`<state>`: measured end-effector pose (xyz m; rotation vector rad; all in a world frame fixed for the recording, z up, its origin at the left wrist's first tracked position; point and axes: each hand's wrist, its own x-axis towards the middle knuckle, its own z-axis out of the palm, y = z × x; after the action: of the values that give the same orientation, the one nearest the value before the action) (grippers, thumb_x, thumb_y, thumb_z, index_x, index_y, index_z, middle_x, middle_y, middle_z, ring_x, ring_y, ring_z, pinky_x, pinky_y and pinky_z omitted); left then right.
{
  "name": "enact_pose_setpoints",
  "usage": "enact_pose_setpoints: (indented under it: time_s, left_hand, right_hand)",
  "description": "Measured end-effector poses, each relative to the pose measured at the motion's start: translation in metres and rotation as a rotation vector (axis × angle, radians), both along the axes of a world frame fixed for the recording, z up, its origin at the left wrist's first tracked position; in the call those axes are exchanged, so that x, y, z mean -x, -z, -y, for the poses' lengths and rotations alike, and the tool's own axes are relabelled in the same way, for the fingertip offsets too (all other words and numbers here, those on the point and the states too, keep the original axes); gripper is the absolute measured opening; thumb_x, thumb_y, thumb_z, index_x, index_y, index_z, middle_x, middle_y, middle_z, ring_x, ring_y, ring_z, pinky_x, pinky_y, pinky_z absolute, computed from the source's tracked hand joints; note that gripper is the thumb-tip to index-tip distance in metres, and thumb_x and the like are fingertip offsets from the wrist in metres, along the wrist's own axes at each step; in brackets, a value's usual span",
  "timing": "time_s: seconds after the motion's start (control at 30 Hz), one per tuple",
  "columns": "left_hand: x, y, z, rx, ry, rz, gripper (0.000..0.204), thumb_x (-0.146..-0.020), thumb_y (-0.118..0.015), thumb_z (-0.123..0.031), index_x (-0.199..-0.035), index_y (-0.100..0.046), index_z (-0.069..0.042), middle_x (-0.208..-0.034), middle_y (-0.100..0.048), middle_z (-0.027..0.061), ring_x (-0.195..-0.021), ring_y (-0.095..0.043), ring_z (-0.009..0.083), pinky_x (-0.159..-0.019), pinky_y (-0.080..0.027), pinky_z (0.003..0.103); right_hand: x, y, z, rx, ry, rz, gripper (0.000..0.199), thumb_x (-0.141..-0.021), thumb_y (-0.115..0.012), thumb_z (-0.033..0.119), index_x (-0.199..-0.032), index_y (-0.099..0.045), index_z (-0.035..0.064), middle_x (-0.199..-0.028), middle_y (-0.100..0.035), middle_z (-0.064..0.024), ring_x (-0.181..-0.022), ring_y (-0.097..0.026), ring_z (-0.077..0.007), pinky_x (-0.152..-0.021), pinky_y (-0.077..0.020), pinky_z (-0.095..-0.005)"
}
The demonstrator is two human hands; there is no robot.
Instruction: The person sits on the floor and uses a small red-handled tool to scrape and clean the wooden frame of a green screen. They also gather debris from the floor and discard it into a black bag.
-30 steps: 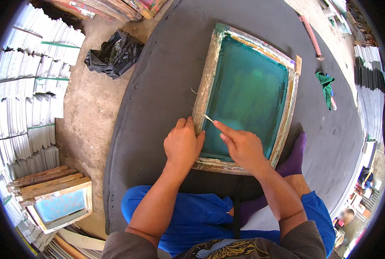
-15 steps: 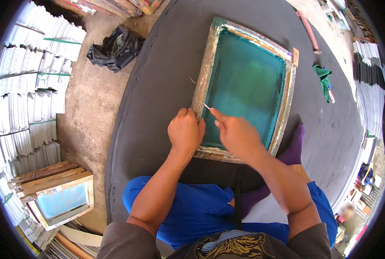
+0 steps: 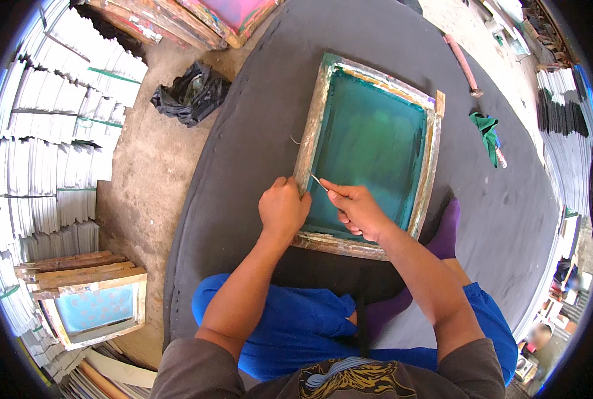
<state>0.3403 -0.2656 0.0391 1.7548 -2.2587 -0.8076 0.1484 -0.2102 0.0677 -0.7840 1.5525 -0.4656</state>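
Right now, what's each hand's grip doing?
Left hand: closed on the wooden frame, at its left side.
Right hand: closed, holding a thin tool.

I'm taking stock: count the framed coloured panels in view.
3: green panel, centre; blue panel, lower left; pink panel, partly cut off at top. Others may be hidden.

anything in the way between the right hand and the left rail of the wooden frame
Nothing visible: the thin stick in the right hand spans the gap, its tip at the left rail. The left hand is at that rail too, but beside the tip, not between.
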Motion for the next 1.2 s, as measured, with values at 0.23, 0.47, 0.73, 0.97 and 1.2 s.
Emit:
enact_pose_setpoints:
  time_s: [0.23,0.47,0.73,0.97,1.2]
  left_hand:
    - [-0.001,-0.004,0.001,-0.021,-0.006,0.011,0.034,-0.081,-0.083,-0.028,-0.096,-0.074,0.001,-0.095,-0.071,0.0199,-0.083,-0.074,0.0424,-0.075,-0.06,0.051]
    - [-0.001,-0.01,0.004,-0.047,0.021,0.021,0.03,-0.084,-0.081,-0.026,-0.093,-0.073,0.002,-0.095,-0.072,0.0184,-0.082,-0.075,0.0413,-0.071,-0.061,0.05]
    - [0.001,-0.017,0.004,-0.079,-0.003,0.034,0.031,-0.084,-0.08,-0.027,-0.093,-0.073,0.001,-0.097,-0.071,0.018,-0.084,-0.075,0.0406,-0.073,-0.061,0.051]
    - [0.004,-0.023,0.009,-0.071,-0.039,0.053,0.039,-0.086,-0.081,-0.033,-0.105,-0.072,0.0,-0.105,-0.07,0.0172,-0.087,-0.075,0.0391,-0.073,-0.062,0.049]
    - [0.009,-0.011,0.011,-0.063,-0.052,0.042,0.047,-0.086,-0.082,-0.034,-0.119,-0.073,-0.001,-0.106,-0.069,0.0169,-0.087,-0.075,0.0389,-0.074,-0.062,0.049]
  right_hand:
    - [0.003,0.022,-0.012,0.418,-0.323,-0.464,0.047,-0.111,-0.059,0.029,-0.157,-0.054,0.0246,-0.065,-0.041,-0.0005,-0.056,-0.042,-0.0095,-0.048,-0.0412,-0.0306]
    - [0.004,0.021,-0.012,0.243,-0.082,-0.056,0.046,-0.108,-0.061,0.027,-0.154,-0.057,0.0319,-0.07,-0.058,-0.0115,-0.057,-0.053,-0.0196,-0.06,-0.0511,-0.0391]
    - [0.0,0.027,0.004,0.241,-0.088,-0.13,0.041,-0.106,-0.066,0.026,-0.148,-0.064,0.0264,-0.08,-0.068,-0.0113,-0.069,-0.063,-0.0132,-0.069,-0.054,-0.0365]
    - [0.009,-0.005,0.002,0.369,-0.346,-0.481,0.042,-0.107,-0.06,0.034,-0.149,-0.061,0.0348,-0.08,-0.07,-0.0176,-0.067,-0.069,-0.0336,-0.067,-0.0552,-0.0469]
    - [-0.002,-0.023,0.007,0.391,-0.373,-0.648,0.038,-0.106,-0.061,0.03,-0.143,-0.067,0.0304,-0.08,-0.072,-0.0162,-0.075,-0.071,-0.0378,-0.07,-0.055,-0.0475]
